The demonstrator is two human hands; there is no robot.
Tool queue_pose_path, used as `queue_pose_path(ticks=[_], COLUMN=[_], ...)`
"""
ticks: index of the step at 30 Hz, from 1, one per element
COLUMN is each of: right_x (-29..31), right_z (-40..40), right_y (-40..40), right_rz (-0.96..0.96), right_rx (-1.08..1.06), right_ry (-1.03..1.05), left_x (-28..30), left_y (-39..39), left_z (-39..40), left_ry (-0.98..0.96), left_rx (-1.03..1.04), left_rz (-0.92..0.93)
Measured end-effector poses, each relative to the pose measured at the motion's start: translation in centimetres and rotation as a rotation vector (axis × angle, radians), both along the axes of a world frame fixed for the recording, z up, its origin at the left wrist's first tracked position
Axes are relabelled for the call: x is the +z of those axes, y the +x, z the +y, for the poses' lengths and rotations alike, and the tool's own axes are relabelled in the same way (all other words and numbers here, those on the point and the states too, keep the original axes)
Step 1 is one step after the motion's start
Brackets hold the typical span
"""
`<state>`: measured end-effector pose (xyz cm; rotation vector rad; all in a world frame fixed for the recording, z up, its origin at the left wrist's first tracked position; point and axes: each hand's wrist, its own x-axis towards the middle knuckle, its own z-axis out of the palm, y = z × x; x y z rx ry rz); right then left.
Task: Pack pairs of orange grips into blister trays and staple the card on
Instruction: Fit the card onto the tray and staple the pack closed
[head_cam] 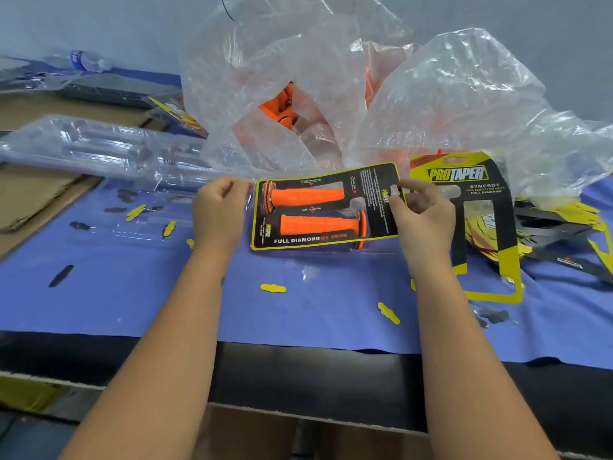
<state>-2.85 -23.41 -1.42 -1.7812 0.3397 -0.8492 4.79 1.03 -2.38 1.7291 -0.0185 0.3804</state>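
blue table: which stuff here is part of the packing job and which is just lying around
Job: black-and-yellow card pack with two orange grips, pinched by left hand and right hand; clear bag of orange grips; empty clear blister trays; spare printed cards.

Lying about: yellow punch-out scraps; plastic water bottle.

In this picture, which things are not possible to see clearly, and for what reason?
All in the head view:
- Loose orange grips: most are veiled by the crumpled plastic bag, so they cannot be counted.
- Fine print on the card: too small to read.
- Stapler and staples: none visible.
- Left hand fingertips: curled at the blister tray edge, so the grip is unclear.
- Bottle: blurred, far off.
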Motion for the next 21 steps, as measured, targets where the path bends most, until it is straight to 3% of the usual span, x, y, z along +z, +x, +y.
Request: queue_pose_path(ticks=[5, 12, 17, 21], right_x=[-0.1, -0.6, -0.7, -0.1], right_z=[-0.3, -0.6, -0.4, -0.7], right_y=[0.1, 0.2, 0.2, -0.1], right_rz=[0.007, 0.273, 0.269, 0.233], right_rx=[-0.066, -0.144, -0.085, 0.127], right_ry=[-0.069, -0.380, -0.063, 0.418], left_x=[-0.9, -1.1, -1.4, -1.5], left_y=[0.1, -0.7, -0.6, -0.4], left_z=[-0.4, -1.0, -0.9, -0.7], left_ry=[0.355, 0.914, 1.007, 0.975], left_rx=[-0.021, -0.138, -0.194, -0.167], left_rz=[-0.152, -0.186, -0.178, -0.187])
